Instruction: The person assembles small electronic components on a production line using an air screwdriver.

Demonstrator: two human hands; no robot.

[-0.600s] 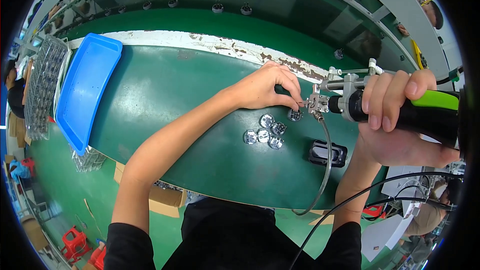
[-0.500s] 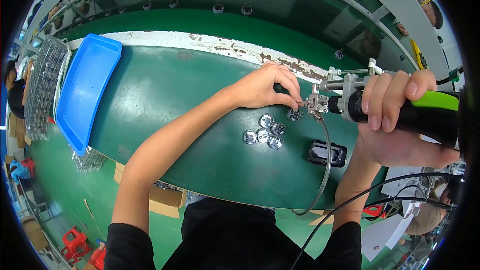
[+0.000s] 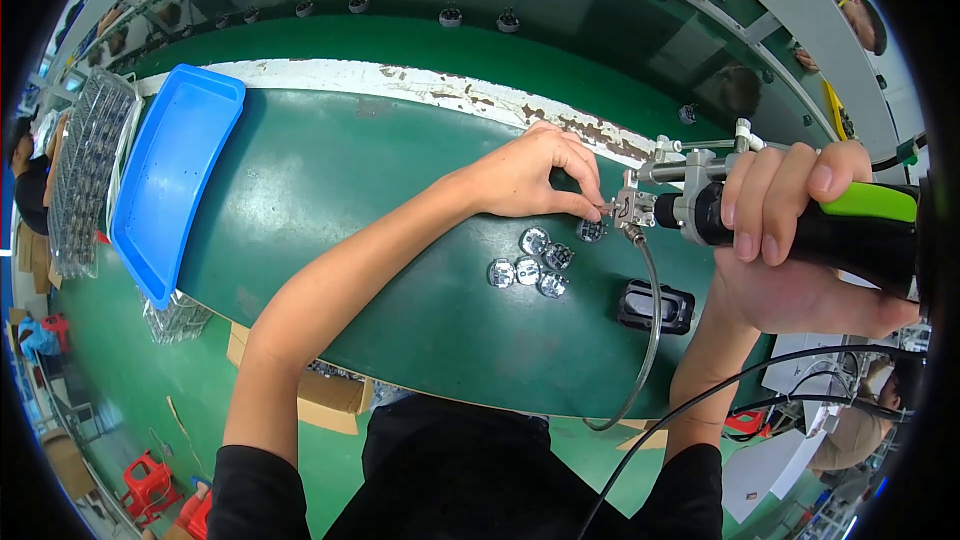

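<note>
My right hand (image 3: 790,240) is wrapped round an electric screwdriver (image 3: 870,230), black with a bright green lever. It lies on its side, its metal nose (image 3: 634,205) pointing left, and a clear hose (image 3: 654,310) curves down from the nose. At the tip, my left hand (image 3: 540,175) is closed in a pinch of thumb and fingers; what sits in the pinch is too small to make out. Just below those fingertips is a small round metal part (image 3: 590,230). Several similar round silver-and-black parts (image 3: 528,270) lie grouped on the green tabletop (image 3: 400,330) nearby.
A blue tray (image 3: 175,180) stands at the table's left end, beside stacked clear plastic trays (image 3: 85,170). A black dish (image 3: 655,307) sits under the hose. Beyond the worn white ledge (image 3: 400,80), a green conveyor (image 3: 400,45) carries spaced round parts. A black cable (image 3: 690,410) crosses my right forearm.
The round parts on the conveyor have shifted slightly to the right. Both hands and the screwdriver stay practically where they were.
</note>
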